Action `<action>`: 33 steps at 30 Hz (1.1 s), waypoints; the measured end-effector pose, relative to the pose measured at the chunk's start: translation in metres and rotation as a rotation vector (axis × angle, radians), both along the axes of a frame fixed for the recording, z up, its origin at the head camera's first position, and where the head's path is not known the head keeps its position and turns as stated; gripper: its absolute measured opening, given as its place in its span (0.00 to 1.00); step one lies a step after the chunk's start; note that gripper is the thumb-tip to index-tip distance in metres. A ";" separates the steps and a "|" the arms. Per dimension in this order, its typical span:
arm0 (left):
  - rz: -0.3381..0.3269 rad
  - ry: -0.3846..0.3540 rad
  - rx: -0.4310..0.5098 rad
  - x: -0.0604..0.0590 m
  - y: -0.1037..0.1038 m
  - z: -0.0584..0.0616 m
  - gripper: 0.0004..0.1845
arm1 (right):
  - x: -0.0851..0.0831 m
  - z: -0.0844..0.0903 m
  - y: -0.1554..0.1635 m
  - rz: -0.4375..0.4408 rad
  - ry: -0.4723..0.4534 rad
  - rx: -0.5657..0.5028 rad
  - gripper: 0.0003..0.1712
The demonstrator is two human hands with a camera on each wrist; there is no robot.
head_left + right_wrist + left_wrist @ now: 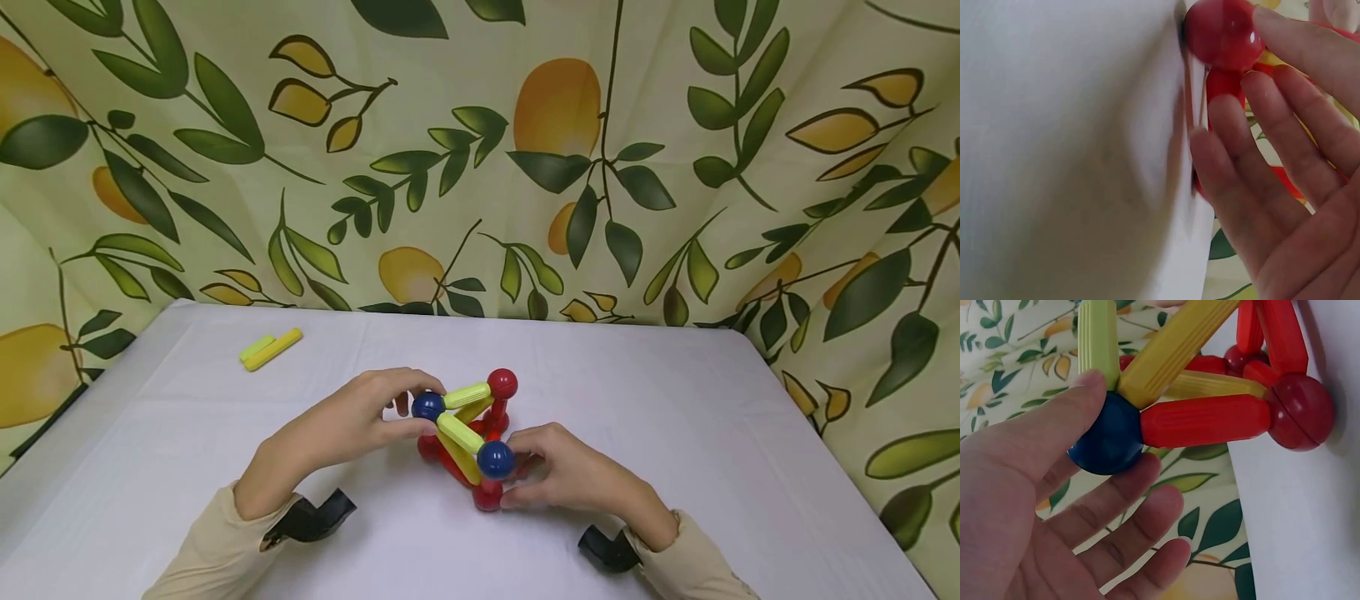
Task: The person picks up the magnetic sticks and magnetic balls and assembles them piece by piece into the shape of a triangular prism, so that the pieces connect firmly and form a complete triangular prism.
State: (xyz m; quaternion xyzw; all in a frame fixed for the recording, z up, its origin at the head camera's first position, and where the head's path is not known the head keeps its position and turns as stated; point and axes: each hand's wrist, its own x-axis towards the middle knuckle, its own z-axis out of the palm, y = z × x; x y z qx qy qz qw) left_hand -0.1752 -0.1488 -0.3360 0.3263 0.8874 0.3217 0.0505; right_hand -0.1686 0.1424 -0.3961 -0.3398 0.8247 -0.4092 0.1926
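A construction of magnetic building rods and balls stands on the table, with red rods (pixel 1207 420) low down and yellow and lime rods (pixel 461 431) above. At its upper left, my left hand (pixel 367 414) pinches a blue ball (pixel 1109 434) between thumb and forefinger; the other fingers are spread loosely. My right hand (pixel 564 468) is at the near right corner, its thumb on a lower red ball (pixel 1224 34) and its fingertips by the red rod beside it. Above that hand sits another blue ball (pixel 496 460). A red ball (pixel 502 383) tops the far corner.
Two loose rods, one lime (pixel 257 347) and one yellow (pixel 273 349), lie side by side at the table's back left. A white cloth covers the table (pixel 637 392). Behind it hangs a curtain (pixel 480 192) printed with fruit and leaves.
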 end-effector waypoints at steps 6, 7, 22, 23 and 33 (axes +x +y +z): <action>-0.006 -0.001 -0.001 -0.002 -0.004 -0.001 0.21 | -0.003 -0.002 0.004 -0.123 0.079 0.012 0.12; -0.001 -0.008 -0.008 -0.002 -0.004 -0.001 0.22 | -0.004 -0.003 0.005 -0.154 0.100 0.015 0.12; -0.033 -0.058 -0.013 -0.003 -0.003 -0.004 0.25 | -0.008 -0.008 0.003 -0.297 0.148 0.001 0.31; -0.026 -0.053 -0.013 -0.003 -0.002 -0.005 0.26 | -0.008 -0.008 0.003 -0.289 0.139 0.005 0.31; 0.138 -0.073 -0.176 -0.001 0.004 -0.003 0.14 | -0.008 -0.008 0.006 -0.222 0.117 0.027 0.22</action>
